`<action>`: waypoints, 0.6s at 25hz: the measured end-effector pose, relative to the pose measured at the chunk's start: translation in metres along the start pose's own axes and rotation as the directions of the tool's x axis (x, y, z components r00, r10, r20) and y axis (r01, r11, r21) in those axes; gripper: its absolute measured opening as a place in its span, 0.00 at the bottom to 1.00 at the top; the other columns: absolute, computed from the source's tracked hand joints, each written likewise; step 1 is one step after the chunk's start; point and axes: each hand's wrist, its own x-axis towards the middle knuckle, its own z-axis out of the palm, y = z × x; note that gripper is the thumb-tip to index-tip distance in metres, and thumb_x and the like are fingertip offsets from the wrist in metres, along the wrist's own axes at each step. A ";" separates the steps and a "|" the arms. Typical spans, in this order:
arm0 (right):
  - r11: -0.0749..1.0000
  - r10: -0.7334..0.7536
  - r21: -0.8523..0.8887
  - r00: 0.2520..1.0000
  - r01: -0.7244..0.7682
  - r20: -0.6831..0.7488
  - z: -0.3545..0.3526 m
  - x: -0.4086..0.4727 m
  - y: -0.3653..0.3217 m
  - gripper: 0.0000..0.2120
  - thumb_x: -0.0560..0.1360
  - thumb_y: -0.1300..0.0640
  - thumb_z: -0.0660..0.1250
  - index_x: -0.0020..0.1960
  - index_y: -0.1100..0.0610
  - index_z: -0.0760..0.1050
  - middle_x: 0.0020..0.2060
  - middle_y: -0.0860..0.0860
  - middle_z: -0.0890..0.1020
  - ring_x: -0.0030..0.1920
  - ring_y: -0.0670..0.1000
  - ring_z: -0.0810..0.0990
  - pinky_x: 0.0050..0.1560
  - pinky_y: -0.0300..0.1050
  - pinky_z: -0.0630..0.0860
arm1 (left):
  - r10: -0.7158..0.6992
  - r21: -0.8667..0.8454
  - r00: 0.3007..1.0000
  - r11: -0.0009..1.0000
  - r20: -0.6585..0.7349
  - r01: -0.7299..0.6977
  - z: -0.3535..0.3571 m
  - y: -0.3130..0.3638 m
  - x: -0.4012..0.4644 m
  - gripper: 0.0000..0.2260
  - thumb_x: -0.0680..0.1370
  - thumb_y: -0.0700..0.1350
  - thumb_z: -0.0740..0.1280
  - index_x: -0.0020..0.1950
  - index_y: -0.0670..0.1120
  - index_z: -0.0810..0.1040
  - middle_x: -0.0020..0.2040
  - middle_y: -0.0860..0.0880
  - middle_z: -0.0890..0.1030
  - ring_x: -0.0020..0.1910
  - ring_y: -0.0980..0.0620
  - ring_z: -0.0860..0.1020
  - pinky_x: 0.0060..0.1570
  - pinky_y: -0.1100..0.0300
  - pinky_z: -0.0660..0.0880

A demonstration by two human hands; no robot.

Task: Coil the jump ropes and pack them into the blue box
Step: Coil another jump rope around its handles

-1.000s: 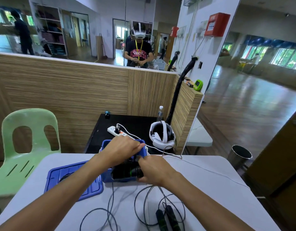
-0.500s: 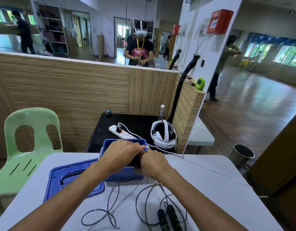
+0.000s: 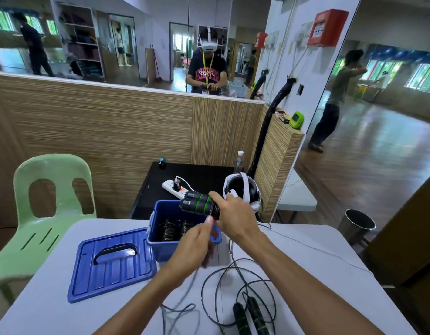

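The right hand (image 3: 235, 220), just right of the frame's centre, has its grip closed around a pair of black jump-rope handles with green rings (image 3: 200, 203), held side by side and level above the open blue box (image 3: 160, 247), their capped ends pointing toward the upper left. Its thumb lies over the cord wound round the handles' near end. The left hand (image 3: 193, 245), just below and left of it, pinches something thin between thumb and forefinger at the wound section, most likely the cord's loose end, though blur hides the detail; its lower fingers are smeared by motion. Inside the box, at centre frame, at least two dark coiled bundles (image 3: 176, 229) already lie on the bottom. The box's blue lid (image 3: 112, 263) lies flat on the white bench (image 3: 318, 267) to the lower left, touching the box. In the lower middle of the frame another rope lies uncoiled, its cord (image 3: 235, 284) sprawling in loose loops and its two black handles (image 3: 249, 319) lying together near the bottom edge. By my reading, the step in hand is finishing the wrap on this rope, and the task is partly done. The next move calls for tucking or securing the loose end so the coil holds, then lowering the bundle into the free space beside the packed ones. After that the loose rope remains to be coiled.
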 end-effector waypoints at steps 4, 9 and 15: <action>0.997 -0.011 -0.074 1.000 0.011 -0.006 0.003 0.001 0.001 0.36 0.58 0.52 0.81 0.64 0.52 0.75 0.36 0.58 0.79 0.34 0.60 0.79 0.29 0.47 0.72 | -0.044 -0.343 0.991 0.936 0.126 0.085 -0.003 0.010 0.004 0.21 0.81 0.59 0.55 0.40 0.46 0.75 0.28 0.50 0.68 0.26 0.53 0.62 0.26 0.63 0.62; 0.996 0.044 -0.077 0.999 -0.042 0.026 0.005 -0.007 0.002 0.26 0.69 0.42 0.74 0.60 0.54 0.72 0.42 0.57 0.81 0.41 0.60 0.81 0.31 0.47 0.69 | 0.229 0.018 0.962 0.973 -0.152 -0.229 -0.013 0.013 0.018 0.19 0.82 0.51 0.59 0.32 0.46 0.71 0.24 0.53 0.67 0.25 0.55 0.63 0.28 0.60 0.60; 0.994 0.106 -0.036 0.978 -0.101 0.181 -0.004 0.000 0.001 0.25 0.73 0.44 0.70 0.62 0.56 0.66 0.49 0.57 0.80 0.48 0.61 0.80 0.36 0.48 0.68 | 0.277 0.412 0.944 0.892 -0.178 -0.184 -0.006 0.005 0.014 0.17 0.82 0.49 0.58 0.35 0.48 0.75 0.30 0.50 0.78 0.30 0.53 0.75 0.33 0.61 0.70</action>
